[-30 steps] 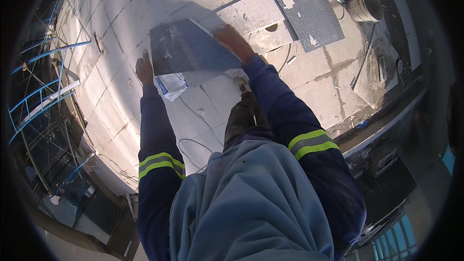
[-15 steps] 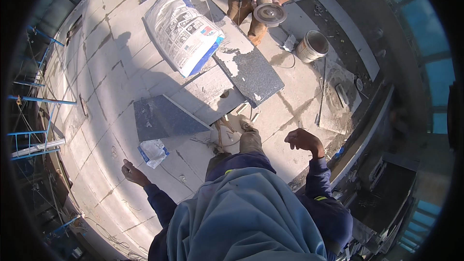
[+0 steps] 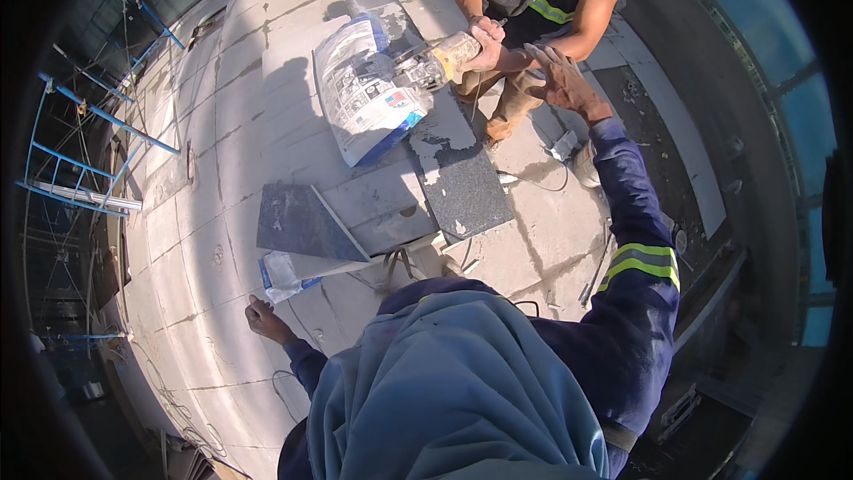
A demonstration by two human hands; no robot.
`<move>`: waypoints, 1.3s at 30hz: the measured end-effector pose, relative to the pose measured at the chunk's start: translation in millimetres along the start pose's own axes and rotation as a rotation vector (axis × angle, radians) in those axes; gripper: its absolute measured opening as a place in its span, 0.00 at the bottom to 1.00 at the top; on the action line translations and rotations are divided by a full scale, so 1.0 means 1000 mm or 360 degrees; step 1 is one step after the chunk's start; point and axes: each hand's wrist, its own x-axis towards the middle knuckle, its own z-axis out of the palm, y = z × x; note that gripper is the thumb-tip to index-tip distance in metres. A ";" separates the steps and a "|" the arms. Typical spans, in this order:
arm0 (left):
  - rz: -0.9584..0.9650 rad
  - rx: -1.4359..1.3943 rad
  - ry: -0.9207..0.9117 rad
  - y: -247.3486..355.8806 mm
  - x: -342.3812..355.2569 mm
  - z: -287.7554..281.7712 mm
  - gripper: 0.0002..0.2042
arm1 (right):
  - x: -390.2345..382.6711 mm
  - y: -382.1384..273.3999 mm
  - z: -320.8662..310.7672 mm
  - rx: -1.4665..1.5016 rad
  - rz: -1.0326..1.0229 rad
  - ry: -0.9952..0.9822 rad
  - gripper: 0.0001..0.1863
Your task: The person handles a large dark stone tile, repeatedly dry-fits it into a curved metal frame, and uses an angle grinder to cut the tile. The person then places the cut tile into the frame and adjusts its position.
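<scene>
My right arm reaches far ahead, and my right hand (image 3: pixel 571 87) is open, fingers stretched out in front of a co-worker's forearm (image 3: pixel 582 44). Whether it touches that arm I cannot tell. The co-worker's hands (image 3: pixel 484 43) hold an angle grinder (image 3: pixel 440 64) over a white and blue printed bag (image 3: pixel 369 93). Low on the left, my left hand (image 3: pixel 269 320) hangs with its fingers curled in and nothing visible in them. Nearest to it lies a small torn blue and white packet (image 3: pixel 284 276), beside a dark cut stone slab (image 3: pixel 306 224).
A dark speckled slab (image 3: pixel 466 200) lies ahead of my feet, partly coated white. A bucket (image 3: pixel 586 165) stands partly hidden behind my right sleeve. Cable runs over the paving near the co-worker. Blue scaffold frames (image 3: pixel 75 160) stand at the left; a long pale strip (image 3: pixel 680 124) lies at the right.
My right hand has gone from beside my body forward to the co-worker's arm, its fingers now extended. The co-worker's grinder has swung left over the bag. My view has tilted farther forward.
</scene>
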 end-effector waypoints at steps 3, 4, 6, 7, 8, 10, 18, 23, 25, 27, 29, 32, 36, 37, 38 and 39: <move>-0.0142 0.0074 0.0037 0.008 -0.048 -0.037 0.24 | 0.063 -0.020 0.012 0.0056 -0.0202 0.0021 0.56; -0.0206 0.0067 0.0051 0.009 -0.064 -0.046 0.24 | 0.078 -0.028 0.015 0.0055 -0.0306 0.0040 0.58; -0.0305 -0.0006 0.0101 0.012 -0.095 -0.060 0.24 | 0.103 -0.043 0.020 -0.0060 -0.0410 -0.0004 0.61; -0.0335 0.0017 0.0093 0.015 -0.109 -0.065 0.23 | 0.114 -0.047 0.021 0.0139 -0.0551 0.0128 0.60; -0.0340 0.0016 0.0077 0.019 -0.123 -0.069 0.23 | 0.124 -0.050 0.020 0.0210 -0.0616 0.0225 0.55; -0.0329 0.0019 0.0007 0.032 -0.146 -0.076 0.23 | 0.133 -0.055 0.017 0.0249 -0.0652 0.0182 0.47; -0.0263 -0.0671 -0.0946 0.136 -0.188 -0.048 0.10 | 0.092 -0.162 0.023 0.0135 -0.0589 0.0226 0.32; -0.0132 -0.0876 -0.1434 0.202 -0.155 0.008 0.21 | 0.056 -0.279 0.015 0.0076 -0.0562 0.0353 0.31; -0.0404 -0.1081 -0.1320 0.213 -0.132 0.021 0.30 | 0.035 -0.335 0.024 0.0156 -0.0599 0.0342 0.31; -0.0601 -0.1280 -0.1129 0.215 -0.097 0.036 0.32 | 0.009 -0.387 0.040 0.0362 -0.0491 0.0251 0.31; -0.0702 -0.1500 -0.0967 0.203 -0.069 0.052 0.33 | -0.023 -0.442 0.069 0.0434 -0.0386 0.0342 0.32; -0.0445 -0.1412 -0.0831 0.159 -0.035 0.058 0.25 | -0.068 -0.519 0.123 0.0525 -0.0233 0.0288 0.35; -0.1019 -0.1390 -0.0913 0.081 0.005 0.056 0.19 | -0.124 -0.551 0.194 0.1132 0.0026 -0.0108 0.38; -0.1091 -0.1320 -0.0994 0.062 0.014 0.061 0.19 | -0.124 -0.552 0.215 0.1220 0.0225 -0.0399 0.39; -0.1151 -0.1278 -0.1056 0.043 0.020 0.066 0.18 | -0.125 -0.554 0.236 0.1334 0.0309 -0.0430 0.39; -0.1159 -0.1205 -0.1104 0.026 0.024 0.078 0.19 | -0.123 -0.554 0.257 0.1407 0.0433 -0.0608 0.38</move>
